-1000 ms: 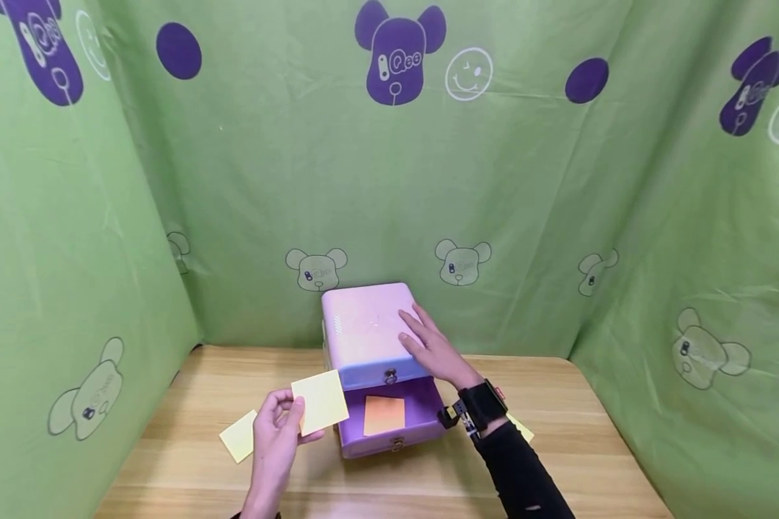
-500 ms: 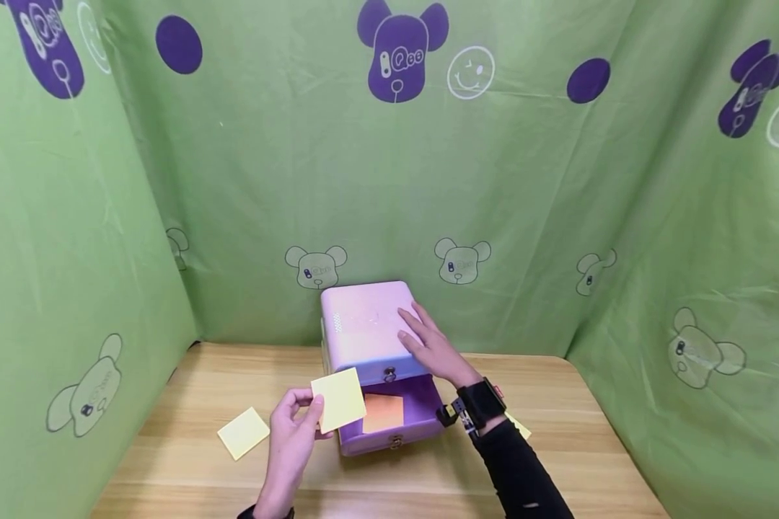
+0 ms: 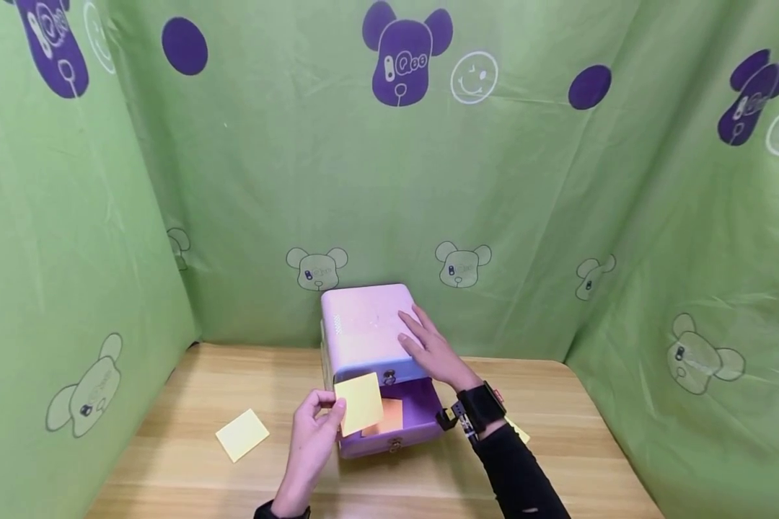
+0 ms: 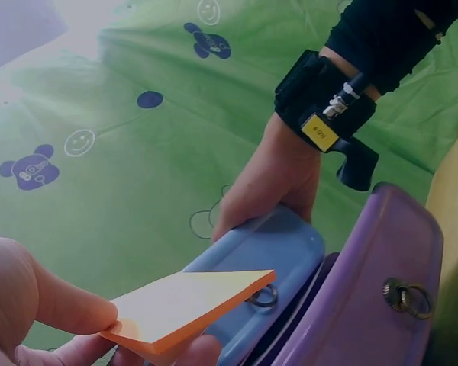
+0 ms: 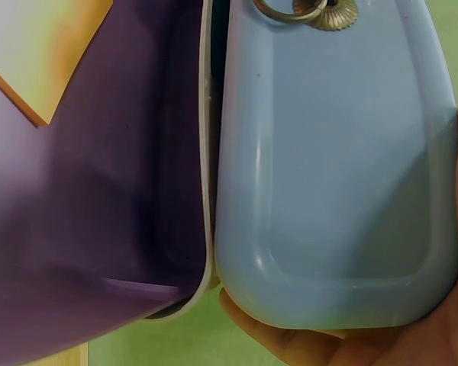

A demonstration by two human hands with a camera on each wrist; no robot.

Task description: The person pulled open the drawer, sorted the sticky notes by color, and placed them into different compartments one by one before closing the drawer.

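My left hand (image 3: 311, 436) pinches an orange-yellow sticky note pad (image 3: 360, 402) between thumb and fingers, in front of a small drawer cabinet (image 3: 366, 324). Its orange edge shows in the left wrist view, where the pad (image 4: 187, 305) overlaps the blue upper drawer front (image 4: 290, 236). Below, the purple lower drawer (image 3: 425, 411) stands pulled out. Inside it lies an orange sticky note pad (image 3: 393, 414), partly covered in the head view by the held one. My right hand (image 3: 438, 353) rests with spread fingers on the cabinet's pink top, at the right side.
On the wooden table (image 3: 188, 404) a pale yellow sticky note pad (image 3: 242, 435) lies to the left. Another yellow piece (image 3: 521, 431) shows at the right, partly hidden by the right forearm. Green printed curtain (image 3: 532, 180) encloses the back and sides. Both drawers have ring pulls (image 3: 395, 445).
My left hand has moved right with its sticky note pad, from beside the cabinet to over the left part of the purple drawer. The right hand has stayed on the cabinet top.
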